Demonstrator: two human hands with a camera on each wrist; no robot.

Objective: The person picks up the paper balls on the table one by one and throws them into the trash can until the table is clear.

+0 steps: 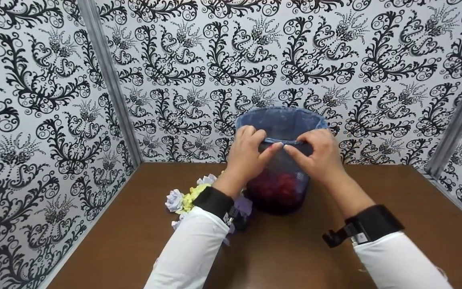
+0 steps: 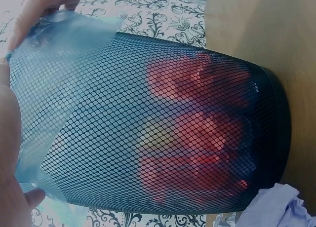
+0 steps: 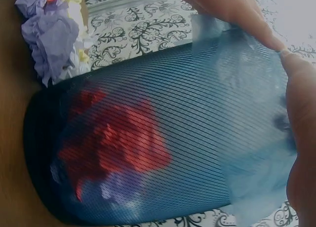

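A black mesh wastebasket (image 2: 113, 118) stands on the table, lined with a thin blue plastic bag (image 1: 279, 118) whose top folds outward over the rim. At the near side of that rim, my left hand (image 1: 247, 154) pinches the bag's edge between thumb and curled fingers. My right hand (image 1: 321, 154) grips the same edge just to the right, and the two thumb tips nearly meet in the middle. Through the mesh, crumpled red paper (image 3: 128, 138) shows in the lower part, with a purple piece (image 3: 121, 185) and a yellowish piece (image 2: 158, 135) among it.
Left of the basket lies a heap of crumpled paper, with white-lilac (image 1: 174, 200), yellow (image 1: 193, 196) and purple (image 1: 242, 206) pieces, partly behind my left forearm. The brown table (image 1: 395, 192) meets patterned walls (image 1: 375, 80) at the back and sides.
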